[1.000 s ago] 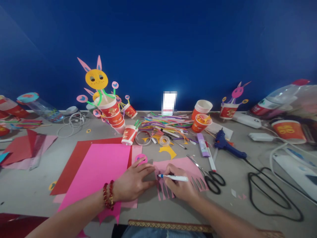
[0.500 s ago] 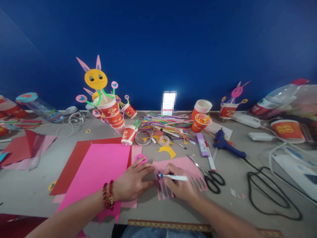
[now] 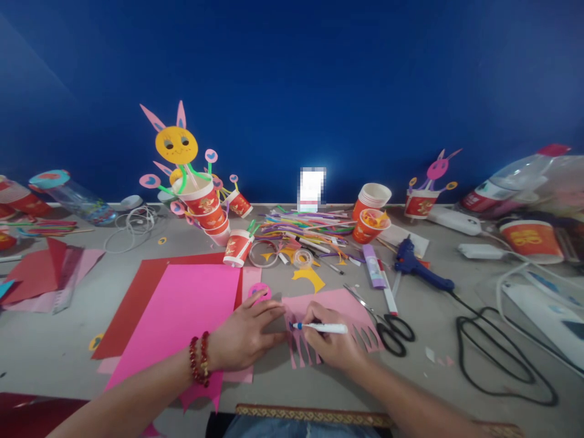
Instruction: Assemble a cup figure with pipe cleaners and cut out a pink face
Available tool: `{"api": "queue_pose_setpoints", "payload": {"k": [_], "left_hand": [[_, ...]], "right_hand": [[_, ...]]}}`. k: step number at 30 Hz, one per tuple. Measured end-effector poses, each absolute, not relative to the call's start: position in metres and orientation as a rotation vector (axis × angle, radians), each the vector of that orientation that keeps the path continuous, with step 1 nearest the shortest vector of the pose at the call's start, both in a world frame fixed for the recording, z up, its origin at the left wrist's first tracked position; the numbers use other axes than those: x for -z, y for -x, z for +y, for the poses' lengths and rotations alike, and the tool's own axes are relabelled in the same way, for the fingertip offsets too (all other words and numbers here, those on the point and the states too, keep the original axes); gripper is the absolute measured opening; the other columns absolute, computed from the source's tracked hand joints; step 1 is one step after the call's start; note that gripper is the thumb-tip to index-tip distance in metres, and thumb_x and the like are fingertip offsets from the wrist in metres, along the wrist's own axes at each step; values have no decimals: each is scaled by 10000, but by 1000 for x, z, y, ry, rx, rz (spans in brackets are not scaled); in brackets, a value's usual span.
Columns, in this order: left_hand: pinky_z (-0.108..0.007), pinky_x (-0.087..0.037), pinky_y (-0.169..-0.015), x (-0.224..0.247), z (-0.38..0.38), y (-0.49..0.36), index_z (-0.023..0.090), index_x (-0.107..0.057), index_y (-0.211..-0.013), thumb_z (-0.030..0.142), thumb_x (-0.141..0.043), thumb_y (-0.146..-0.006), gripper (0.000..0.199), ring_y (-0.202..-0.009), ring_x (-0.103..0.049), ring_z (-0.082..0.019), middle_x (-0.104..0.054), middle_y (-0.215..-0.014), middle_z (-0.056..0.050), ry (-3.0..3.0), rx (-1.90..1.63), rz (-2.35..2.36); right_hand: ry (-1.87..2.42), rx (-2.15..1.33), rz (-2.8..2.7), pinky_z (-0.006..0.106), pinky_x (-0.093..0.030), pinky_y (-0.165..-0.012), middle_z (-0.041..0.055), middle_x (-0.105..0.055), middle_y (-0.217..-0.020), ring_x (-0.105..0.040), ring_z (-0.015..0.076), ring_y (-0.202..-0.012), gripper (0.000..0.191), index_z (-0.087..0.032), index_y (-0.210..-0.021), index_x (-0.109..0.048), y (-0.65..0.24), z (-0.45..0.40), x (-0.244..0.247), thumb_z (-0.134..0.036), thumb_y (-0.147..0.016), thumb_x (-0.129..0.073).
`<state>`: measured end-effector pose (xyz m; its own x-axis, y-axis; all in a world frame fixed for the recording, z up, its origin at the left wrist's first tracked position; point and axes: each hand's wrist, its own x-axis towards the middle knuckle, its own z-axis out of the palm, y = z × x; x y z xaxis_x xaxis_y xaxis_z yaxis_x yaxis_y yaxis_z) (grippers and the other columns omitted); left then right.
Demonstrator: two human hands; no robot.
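Observation:
My right hand (image 3: pixel 331 340) is closed around a white marker (image 3: pixel 326 328) whose blue tip points left, at the left part of a light pink sheet (image 3: pixel 340 302). Narrow pointed cut-outs run along that sheet's lower edge. Lying flat with fingers spread, my left hand (image 3: pixel 249 334) touches the sheet's left edge and wears red beads at the wrist. Just above its fingers is a round magenta paper face (image 3: pixel 260 292), partly covered. A bright pink sheet (image 3: pixel 182 310) extends under my left forearm, over a red sheet (image 3: pixel 125 313).
Black-handled scissors (image 3: pixel 396 334) lie right of the pink sheet, near a blue glue gun (image 3: pixel 417 264) with a looped black cord. Behind are colourful craft stems (image 3: pixel 310 226), stacked paper cups (image 3: pixel 203 201) with a yellow rabbit face, and an orange-filled cup (image 3: pixel 369 226).
The marker and my right hand have shifted very slightly. My left hand and the sheet look the same.

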<state>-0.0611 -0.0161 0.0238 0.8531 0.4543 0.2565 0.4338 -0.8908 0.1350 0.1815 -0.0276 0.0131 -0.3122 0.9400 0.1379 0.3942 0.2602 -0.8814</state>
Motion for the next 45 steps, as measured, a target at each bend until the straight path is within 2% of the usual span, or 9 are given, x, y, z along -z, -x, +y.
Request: {"api": "queue_pose_setpoints", "payload": {"k": [18,26,37,42,45], "left_hand": [[-547,-281,-1136,-25,-16,61,325,-610,-1256,227,-546,-960,319,-1307,-442,-263,-545,-1375,-80,-2955,-388,726],[-548,-288,-1130,-23,-16,62,313,-635,-1211,219,-563,-947,289,-1303,-441,-272,-551,-1369,-79,-2949,-404,718],[-556,-289,-1131,-23,-17,61,322,-622,-1244,217,-551,-956,314,-1300,-446,-269,-552,-1367,-80,-2956,-411,725],[-566,-286,-1131,-23,-16,62,321,-608,-1266,218,-559,-945,341,-1309,-443,-277,-548,-1375,-89,-2949,-377,716],[-569,-291,-1125,-23,-16,62,329,-597,-1287,227,-542,-957,350,-1307,-446,-276,-549,-1378,-88,-2949,-358,722]], "right_hand": [[1202,-1088,-1797,223,-299,-489,-61,-448,-541,-396,110,-485,121,-227,-656,-456,-181,-29,-15,-175,-761,-486],[1231,-1012,-1839,223,-309,-505,-66,-461,-546,-413,110,-486,132,-227,-677,-462,-182,-28,-9,-166,-792,-482],[1220,-1000,-1837,221,-317,-509,-57,-483,-554,-429,112,-496,116,-222,-674,-486,-182,-28,-11,-148,-763,-480],[1189,-1085,-1774,221,-282,-470,-76,-434,-515,-377,102,-454,128,-227,-656,-460,-181,-30,-9,-153,-756,-490],[1184,-1106,-1699,226,-291,-477,-67,-438,-533,-393,108,-478,141,-225,-649,-460,-183,-28,-9,-155,-769,-491]]}}
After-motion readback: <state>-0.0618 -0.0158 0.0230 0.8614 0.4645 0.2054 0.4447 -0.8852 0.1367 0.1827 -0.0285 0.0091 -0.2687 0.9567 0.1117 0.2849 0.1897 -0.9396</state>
